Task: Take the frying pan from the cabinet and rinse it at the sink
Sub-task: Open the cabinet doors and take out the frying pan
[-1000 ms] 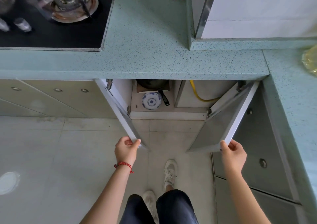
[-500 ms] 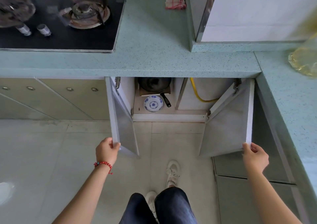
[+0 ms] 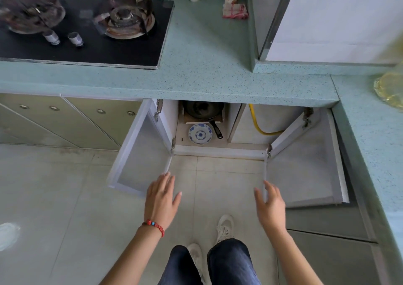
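Frying pan (image 3: 203, 109) sits deep in the open cabinet (image 3: 248, 130) behind a blue-patterned plate (image 3: 200, 133), handle (image 3: 216, 129) pointing out toward the person, straight ahead of both empty, spread-fingered hands, the left hand (image 3: 162, 197) seemingly slightly nearer than the right hand (image 3: 271, 206).

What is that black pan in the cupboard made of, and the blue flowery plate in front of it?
The frying pan looks like dark metal with a dull, matte inside and a shiny black, probably plastic, handle. The plate looks like glazed ceramic: glossy white with a painted blue pattern. Neither can be told for sure from here.
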`<state>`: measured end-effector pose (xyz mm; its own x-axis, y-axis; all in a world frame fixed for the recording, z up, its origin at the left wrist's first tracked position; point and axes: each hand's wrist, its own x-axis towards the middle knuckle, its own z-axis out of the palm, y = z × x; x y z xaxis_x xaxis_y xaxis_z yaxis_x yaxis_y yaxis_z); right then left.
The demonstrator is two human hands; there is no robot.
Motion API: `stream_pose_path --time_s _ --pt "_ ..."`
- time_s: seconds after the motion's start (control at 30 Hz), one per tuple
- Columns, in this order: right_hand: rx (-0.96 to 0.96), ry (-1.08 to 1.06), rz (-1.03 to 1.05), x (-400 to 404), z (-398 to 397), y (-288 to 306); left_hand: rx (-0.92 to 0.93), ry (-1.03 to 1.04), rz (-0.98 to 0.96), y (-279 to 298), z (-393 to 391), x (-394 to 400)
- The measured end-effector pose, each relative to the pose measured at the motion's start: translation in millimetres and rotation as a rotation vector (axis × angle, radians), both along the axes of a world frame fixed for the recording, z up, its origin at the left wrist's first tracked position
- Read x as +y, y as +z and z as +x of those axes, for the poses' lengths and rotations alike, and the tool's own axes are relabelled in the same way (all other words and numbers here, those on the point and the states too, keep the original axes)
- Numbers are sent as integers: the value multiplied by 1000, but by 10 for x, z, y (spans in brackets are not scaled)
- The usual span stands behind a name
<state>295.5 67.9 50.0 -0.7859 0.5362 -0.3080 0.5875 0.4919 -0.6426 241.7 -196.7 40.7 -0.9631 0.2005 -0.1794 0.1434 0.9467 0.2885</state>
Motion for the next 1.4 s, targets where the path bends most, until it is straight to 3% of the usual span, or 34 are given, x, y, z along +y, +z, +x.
stream_pose_path --time_s 0.13,0.23,0.8,0.87,0.97,1.13,1.4 --pt "-9 322 198 -28 -198 17 -78 -58 -24 55 -100 312" --pt "-30 422 278 85 -338 -73 -115 -54 -53 -9 -218 481" --pt "-91 512 320 634 -1560 -1207 -132 -43 -104 -1089 -1394 1155" --pt "-105 526 329 640 -1908 -2047 -74 -57 -160 -1947 -1741 1146" --pt "-82 529 328 694 -2134 -2207 -164 -73 -144 -2065 -1966 1189" --pt "14 536 369 715 -2692 -3109 -9 -122 -183 -2902 -2433 1250" --pt "151 562 354 760 -3524 -4514 125 -138 -76 -4313 -3114 1496"
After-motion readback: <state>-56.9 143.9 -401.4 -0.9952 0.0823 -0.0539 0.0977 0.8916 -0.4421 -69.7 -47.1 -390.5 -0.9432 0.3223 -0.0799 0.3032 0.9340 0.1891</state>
